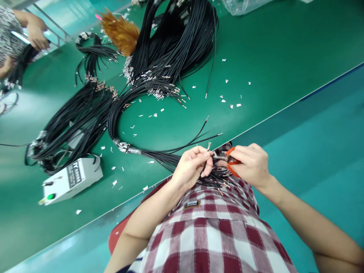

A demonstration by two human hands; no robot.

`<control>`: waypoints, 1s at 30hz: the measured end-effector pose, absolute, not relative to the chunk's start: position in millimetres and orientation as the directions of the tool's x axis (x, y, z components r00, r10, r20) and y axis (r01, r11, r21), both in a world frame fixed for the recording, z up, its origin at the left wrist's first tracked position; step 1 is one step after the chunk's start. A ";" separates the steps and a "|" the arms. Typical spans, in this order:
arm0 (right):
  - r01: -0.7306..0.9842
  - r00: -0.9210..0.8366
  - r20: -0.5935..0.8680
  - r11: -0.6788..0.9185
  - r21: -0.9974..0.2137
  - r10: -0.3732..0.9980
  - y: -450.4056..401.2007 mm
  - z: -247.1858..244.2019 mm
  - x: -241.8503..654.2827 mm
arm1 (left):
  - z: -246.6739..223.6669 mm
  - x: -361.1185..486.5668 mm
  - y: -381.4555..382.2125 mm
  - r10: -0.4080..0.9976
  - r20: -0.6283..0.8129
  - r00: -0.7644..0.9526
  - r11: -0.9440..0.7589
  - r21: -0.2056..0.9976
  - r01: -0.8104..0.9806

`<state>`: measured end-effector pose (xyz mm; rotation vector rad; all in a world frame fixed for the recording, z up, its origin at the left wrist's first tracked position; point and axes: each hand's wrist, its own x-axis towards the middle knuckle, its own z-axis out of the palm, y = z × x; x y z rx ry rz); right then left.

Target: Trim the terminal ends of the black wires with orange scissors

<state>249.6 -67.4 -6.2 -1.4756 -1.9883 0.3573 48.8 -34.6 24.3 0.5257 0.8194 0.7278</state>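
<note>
My left hand (193, 166) pinches the end of one black cable, whose stripped tip with fine wires stands up above the fingertips. My right hand (250, 163) is wrapped round the orange handles of small pliers (220, 157), and their jaws are close to the left fingertips. A bundle of black cables (159, 153) runs from the table to my lap, its loose ends lying below both hands on the checked apron (196, 235). Two cable ends stick out to the upper right of the bundle. White tape (125, 147) binds the bundle on the table.
More black cable bundles (173, 41) lie on the green table (270, 49), with an orange-brown feathery object (121, 32) beside them. A white box with a green button (72, 180) sits at the left. White scraps are scattered about. Another person's hand (36, 37) is at the upper left.
</note>
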 end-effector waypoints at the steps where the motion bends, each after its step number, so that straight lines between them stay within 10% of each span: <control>1: 0.627 -0.144 0.251 0.284 -0.725 0.957 -69.1 -7.6 252.2 | 23.3 49.0 -34.9 0.756 -0.455 0.472 0.637 0.679 -0.365; 4: 0.308 -0.082 -0.043 -0.016 -0.951 0.996 -72.4 -8.4 257.1 | 20.4 51.4 -38.7 0.778 -0.413 0.473 0.587 0.745 -0.317; 16: -0.351 -0.089 -0.268 -0.282 -0.893 0.959 -55.8 3.1 223.5 | 16.9 58.7 -58.9 0.909 -0.209 0.360 0.171 0.976 0.135; 21: 0.309 0.002 -0.061 -0.059 -0.949 0.998 -66.1 -0.3 238.7 | 15.3 59.3 -58.8 0.947 -0.140 0.290 0.090 0.980 0.180; 24: 0.845 -0.031 0.321 0.197 -0.498 0.947 -75.7 5.2 253.0 | 17.8 60.7 -56.6 0.958 -0.126 0.258 0.076 0.978 0.196; 27: 0.948 -0.201 0.471 0.292 -0.129 0.859 -80.5 11.2 259.0 | 19.0 62.3 -53.9 0.960 -0.131 0.246 0.090 0.981 0.172; 30: 0.953 -0.256 0.479 0.303 -0.023 0.840 -79.4 17.2 257.2 | 18.9 63.5 -51.5 0.959 -0.137 0.248 0.100 0.983 0.154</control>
